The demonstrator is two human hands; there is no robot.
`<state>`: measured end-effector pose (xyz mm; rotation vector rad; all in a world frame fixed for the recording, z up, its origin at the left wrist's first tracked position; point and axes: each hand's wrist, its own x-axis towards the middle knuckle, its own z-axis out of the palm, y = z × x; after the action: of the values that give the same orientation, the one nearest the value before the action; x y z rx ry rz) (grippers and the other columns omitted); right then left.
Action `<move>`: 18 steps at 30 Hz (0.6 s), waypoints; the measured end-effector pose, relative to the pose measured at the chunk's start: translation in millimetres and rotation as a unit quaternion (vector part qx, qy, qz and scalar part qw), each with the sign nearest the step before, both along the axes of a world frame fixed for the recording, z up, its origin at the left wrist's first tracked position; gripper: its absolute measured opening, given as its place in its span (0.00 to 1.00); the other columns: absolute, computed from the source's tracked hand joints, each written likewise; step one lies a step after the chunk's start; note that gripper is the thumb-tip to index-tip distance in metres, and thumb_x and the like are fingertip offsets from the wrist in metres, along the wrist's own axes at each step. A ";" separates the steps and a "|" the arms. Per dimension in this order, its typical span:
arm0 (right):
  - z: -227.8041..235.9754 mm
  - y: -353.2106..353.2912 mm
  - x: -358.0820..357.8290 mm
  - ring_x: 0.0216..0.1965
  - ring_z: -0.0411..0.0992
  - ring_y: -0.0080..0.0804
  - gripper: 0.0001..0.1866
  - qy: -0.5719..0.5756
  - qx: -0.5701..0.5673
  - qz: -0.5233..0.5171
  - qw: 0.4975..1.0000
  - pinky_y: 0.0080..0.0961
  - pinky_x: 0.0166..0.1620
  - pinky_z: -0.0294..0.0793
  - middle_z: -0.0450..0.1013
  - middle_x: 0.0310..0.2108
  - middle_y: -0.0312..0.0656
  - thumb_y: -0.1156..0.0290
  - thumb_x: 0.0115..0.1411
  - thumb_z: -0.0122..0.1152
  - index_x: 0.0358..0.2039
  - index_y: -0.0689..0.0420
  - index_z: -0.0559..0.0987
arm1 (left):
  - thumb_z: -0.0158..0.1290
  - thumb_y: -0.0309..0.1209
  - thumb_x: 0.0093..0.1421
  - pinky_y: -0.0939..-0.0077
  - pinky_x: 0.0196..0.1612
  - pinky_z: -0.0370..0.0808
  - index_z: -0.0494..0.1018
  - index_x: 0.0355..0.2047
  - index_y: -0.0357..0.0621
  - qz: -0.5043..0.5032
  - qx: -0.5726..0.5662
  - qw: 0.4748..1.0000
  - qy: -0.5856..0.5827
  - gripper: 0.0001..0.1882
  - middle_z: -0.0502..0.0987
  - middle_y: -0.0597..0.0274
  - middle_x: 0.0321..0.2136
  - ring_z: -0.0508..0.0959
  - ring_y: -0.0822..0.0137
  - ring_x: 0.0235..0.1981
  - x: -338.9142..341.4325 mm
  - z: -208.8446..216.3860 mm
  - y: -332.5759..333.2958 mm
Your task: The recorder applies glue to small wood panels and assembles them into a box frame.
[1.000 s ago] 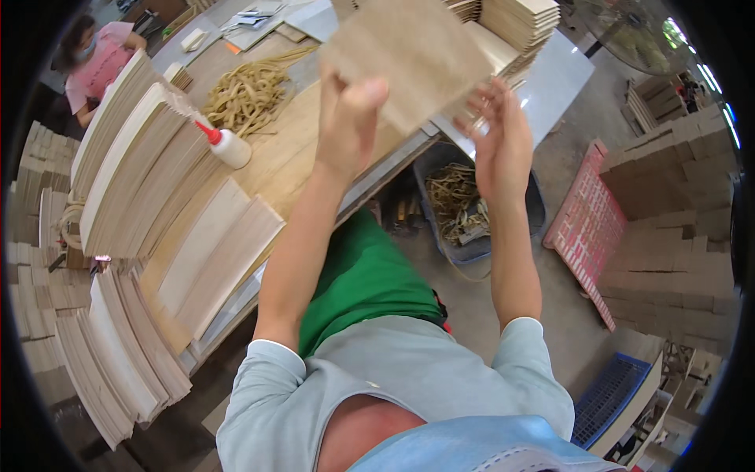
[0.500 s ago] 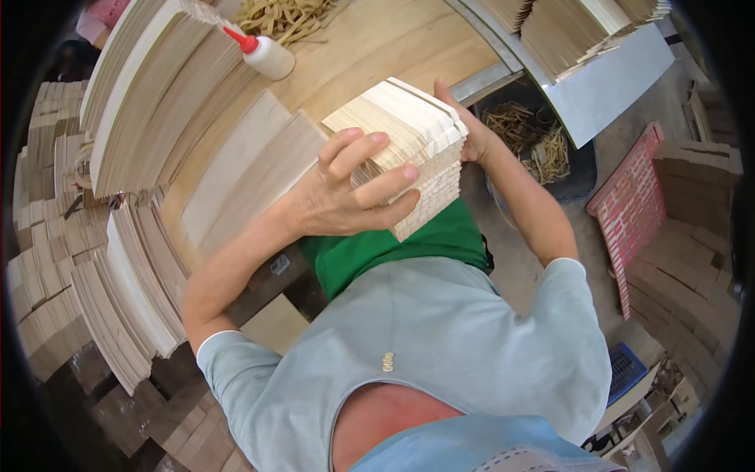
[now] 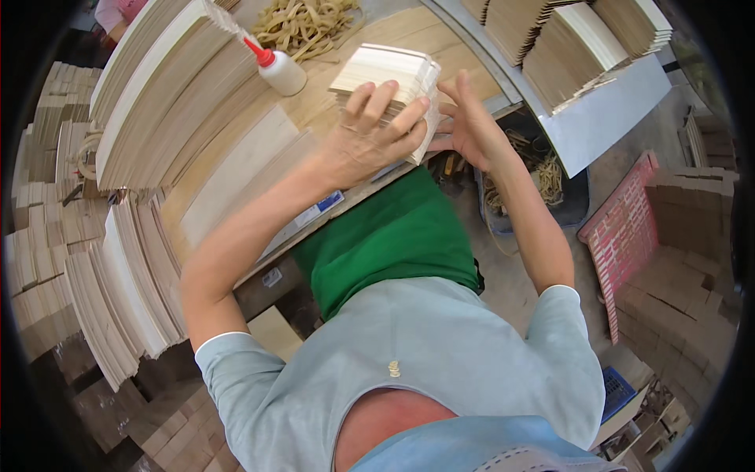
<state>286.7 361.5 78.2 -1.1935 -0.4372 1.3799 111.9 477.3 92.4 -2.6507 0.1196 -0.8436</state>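
A thick block of thin pale wooden boards (image 3: pixel 385 67), stacked with their edges together, rests at the front edge of the wooden table. My left hand (image 3: pixel 370 134) grips it from the near left side, fingers spread over its top and front. At the block's right end, my right hand (image 3: pixel 472 130) has its fingers stretched apart; whether the fingertips touch the wood I cannot tell. Flat thin boards (image 3: pixel 244 157) lie on the table left of my left hand. Beyond them stands a white squeeze bottle (image 3: pixel 283 76) with a red nozzle.
Long rows of upright boards (image 3: pixel 157 102) line the table's left. Tan bands or strips (image 3: pixel 303 27) are heaped at the back. More stacked boards (image 3: pixel 570 59) stand on a grey surface at right. Below are a dark bin (image 3: pixel 578 208) and a pink slatted panel (image 3: pixel 625 224). Another person (image 3: pixel 118 12) shows at upper left.
The block has moved away from my body onto the table's edge and turned somewhat. My right hand has come from behind it to its right end, fingers spreading. My left hand keeps its grip.
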 end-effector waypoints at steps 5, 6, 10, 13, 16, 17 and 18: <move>11.0 7.7 11.9 0.59 0.63 0.49 0.51 -0.022 -0.007 0.067 0.998 0.48 0.56 0.68 0.59 0.61 0.55 0.28 0.59 0.39 0.66 0.61 0.54 | 0.52 0.41 0.52 0.51 0.64 0.49 0.67 0.48 0.55 0.005 0.054 0.999 0.008 0.22 0.60 0.69 0.57 0.58 0.52 0.60 23.6 -20.6 -17.0; 9.9 8.0 13.4 0.59 0.63 0.48 0.49 -0.007 0.003 0.073 0.997 0.48 0.57 0.68 0.60 0.60 0.54 0.29 0.59 0.41 0.65 0.60 0.56 | 0.52 0.42 0.52 0.51 0.65 0.47 0.67 0.50 0.56 0.007 0.071 0.997 0.000 0.23 0.60 0.70 0.56 0.57 0.53 0.60 25.1 -21.9 -19.7; -1.5 23.4 15.5 0.54 0.68 0.41 0.42 0.053 0.037 0.035 0.997 0.39 0.55 0.70 0.65 0.55 0.51 0.38 0.60 0.51 0.62 0.60 0.61 | 0.51 0.41 0.52 0.51 0.66 0.47 0.67 0.51 0.57 0.002 0.077 0.997 0.019 0.24 0.60 0.71 0.57 0.57 0.54 0.61 25.0 -16.9 -23.0; -8.8 34.5 7.6 0.50 0.70 0.37 0.38 0.118 0.086 -0.004 0.989 0.31 0.53 0.72 0.68 0.51 0.49 0.44 0.59 0.56 0.59 0.60 0.64 | 0.50 0.40 0.52 0.52 0.66 0.46 0.67 0.51 0.57 -0.012 0.092 0.994 0.052 0.24 0.60 0.71 0.58 0.56 0.55 0.61 19.9 -6.9 -19.0; -14.2 34.1 -9.7 0.48 0.71 0.33 0.35 0.153 0.120 -0.042 0.980 0.28 0.51 0.73 0.70 0.47 0.46 0.46 0.59 0.56 0.58 0.60 0.65 | 0.50 0.38 0.52 0.55 0.67 0.47 0.65 0.53 0.57 -0.030 0.115 0.988 0.094 0.25 0.59 0.69 0.59 0.57 0.57 0.62 11.7 5.8 -13.3; -15.3 36.1 -13.7 0.48 0.71 0.33 0.35 0.166 0.119 -0.046 0.978 0.29 0.51 0.73 0.70 0.48 0.46 0.46 0.59 0.56 0.58 0.59 0.65 | 0.50 0.38 0.52 0.56 0.67 0.48 0.65 0.53 0.57 -0.031 0.116 0.988 0.096 0.25 0.60 0.69 0.58 0.57 0.57 0.62 10.5 10.8 -11.6; -16.6 38.1 -18.4 0.48 0.71 0.33 0.35 0.181 0.131 -0.045 0.974 0.29 0.51 0.73 0.70 0.48 0.45 0.46 0.59 0.56 0.58 0.59 0.65 | 0.50 0.37 0.52 0.57 0.67 0.48 0.65 0.53 0.57 -0.037 0.117 0.987 0.100 0.25 0.60 0.69 0.58 0.57 0.57 0.62 9.3 16.9 -8.7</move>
<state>268.3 399.6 61.6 -0.7186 -0.2894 1.3771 121.2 468.6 109.3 -2.5133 0.3469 -0.5449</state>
